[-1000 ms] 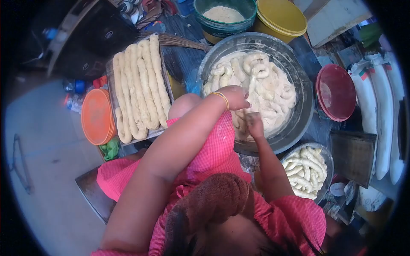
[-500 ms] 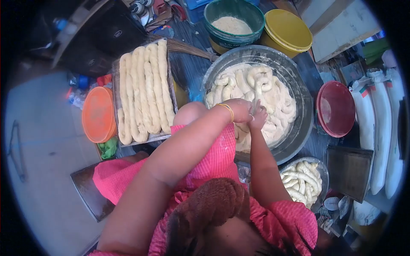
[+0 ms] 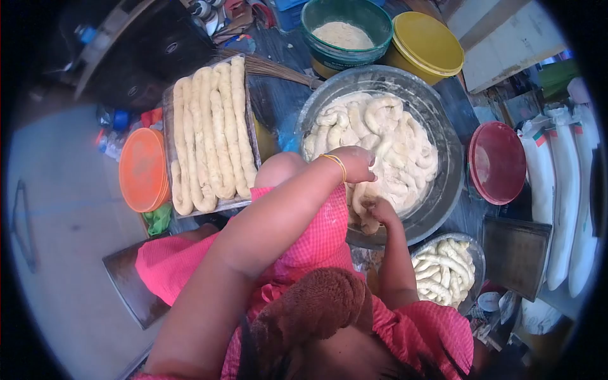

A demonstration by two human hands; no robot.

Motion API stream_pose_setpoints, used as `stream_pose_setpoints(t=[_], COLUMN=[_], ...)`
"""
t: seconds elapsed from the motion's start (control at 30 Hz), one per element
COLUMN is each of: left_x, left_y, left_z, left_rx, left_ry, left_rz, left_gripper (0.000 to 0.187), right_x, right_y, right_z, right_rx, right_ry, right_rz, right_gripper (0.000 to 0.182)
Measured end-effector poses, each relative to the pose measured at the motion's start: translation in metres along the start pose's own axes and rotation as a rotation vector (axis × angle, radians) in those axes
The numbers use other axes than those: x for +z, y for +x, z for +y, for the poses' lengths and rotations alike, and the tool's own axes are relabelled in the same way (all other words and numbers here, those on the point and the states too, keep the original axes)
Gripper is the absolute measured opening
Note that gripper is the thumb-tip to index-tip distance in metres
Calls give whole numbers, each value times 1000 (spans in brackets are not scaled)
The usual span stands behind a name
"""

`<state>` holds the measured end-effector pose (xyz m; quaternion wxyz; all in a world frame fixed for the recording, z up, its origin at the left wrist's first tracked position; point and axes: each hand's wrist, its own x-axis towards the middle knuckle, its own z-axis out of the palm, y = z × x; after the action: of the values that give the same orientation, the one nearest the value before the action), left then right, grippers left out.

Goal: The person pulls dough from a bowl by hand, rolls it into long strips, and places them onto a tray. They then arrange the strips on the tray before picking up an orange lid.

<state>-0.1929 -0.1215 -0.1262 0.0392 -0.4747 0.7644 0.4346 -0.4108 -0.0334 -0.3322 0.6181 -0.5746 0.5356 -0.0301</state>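
A large grey basin (image 3: 451, 158) in front of me holds floury dough with thick ropes coiled on it. Over the near part of the basin, my left hand (image 3: 352, 163), with a yellow bangle at the wrist, is closed around a dough rope (image 3: 359, 193). Closer to my body, my right hand (image 3: 381, 211) grips the lower end of that rope near the basin's rim. The rope's far part curls back onto the dough. Both palms are hidden.
Long dough ropes lie side by side on a tray (image 3: 167, 126) at left. A smaller bowl (image 3: 481, 266) of dough pieces stands at right. Around the basin are a green bucket (image 3: 310, 38) with flour, a yellow tub (image 3: 430, 41), red bowls (image 3: 498, 161) and orange lids (image 3: 144, 170).
My right hand has moved from beside my left hand down toward the near rim, drawing the dough rope along. My left hand has barely moved.
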Motion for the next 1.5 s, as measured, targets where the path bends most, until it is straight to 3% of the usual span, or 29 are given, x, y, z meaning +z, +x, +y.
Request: stream_pose_setpoints(t=[0.07,0.13,0.2,0.33,0.4,0.5,0.6,0.63,0.7,0.73,0.77,0.83,0.87,0.9,0.97,1.0,1.1,1.13,1.17,1.23,1.27,1.33,1.37,1.43,1.47,1.5], left_x=[2,3,6,9,10,5,4,4,6,6,5,4,4,3,0,0,-1,0,1,1,2,1,-1,-5,-3,2], left_y=[3,6,8,16,19,13,10,10,11,11,10,7,7,6,6,5,5,5,5,7,9,8,8,5,7,11], left_z=[2,6,6,0,-2,-3,-4,-4,-2,-3,-4,0,0,-1,-2,-2,-4,-4,-4,-2,0,4,7,16,15,13], left_rx=[22,30,47,-5,-58,-91,-72,-71,-58,-48,-53,-41,-38,-48,-58,-73,-82,-71,-69,-41,-35,-23,-23,-28,-29,6], left_ry=[-3,-32,-22,17,57,122,117,89,94,103,101,78,79,68,64,77,81,78,76,81,79,67,67,72,73,83], left_rz=[-10,3,21,-2,-48,-63,-14,-1,-13,-20,-17,-25,-25,-32,-31,-36,-53,-64,-71,-55,-59,-57,-60,-78,-80,-66], left_gripper=[46,45,44,43,43,43,42,43,43,43,43,44,44,44,44,44,44,45,45,46,46,46,46,45,45,45], right_x=[-5,-6,4,43,48,14,-15,-19,-27,-27,-26,-29,-19,-18,-21,-25,-30,-28,-20,-9,-13,-20,-17,-8,0,10], right_y=[8,19,51,61,64,53,29,28,30,38,49,64,65,67,72,75,64,58,48,28,25,15,18,28,37,46], right_z=[-7,-39,-46,-77,-64,-17,10,7,1,5,4,-9,-23,-27,-38,-39,-28,-19,-9,1,3,-16,-20,-30,-38,-49], right_rx=[-21,-118,-376,-482,-290,-31,287,287,575,377,372,-44,115,115,264,256,-37,14,21,-73,-67,325,327,0,0,-204], right_ry=[-324,-352,-313,-54,-541,-781,-634,-634,-476,-395,-397,-328,-508,-507,-193,-191,591,620,622,3,3,-520,-518,-271,-270,-303], right_rz=[435,745,901,677,610,763,892,894,1120,1261,1256,1141,1115,1122,977,980,677,544,546,251,255,167,165,814,813,817], right_gripper=[33,35,37,42,44,51,56,56,55,60,60,66,67,67,69,69,61,58,58,51,51,49,49,52,52,55])
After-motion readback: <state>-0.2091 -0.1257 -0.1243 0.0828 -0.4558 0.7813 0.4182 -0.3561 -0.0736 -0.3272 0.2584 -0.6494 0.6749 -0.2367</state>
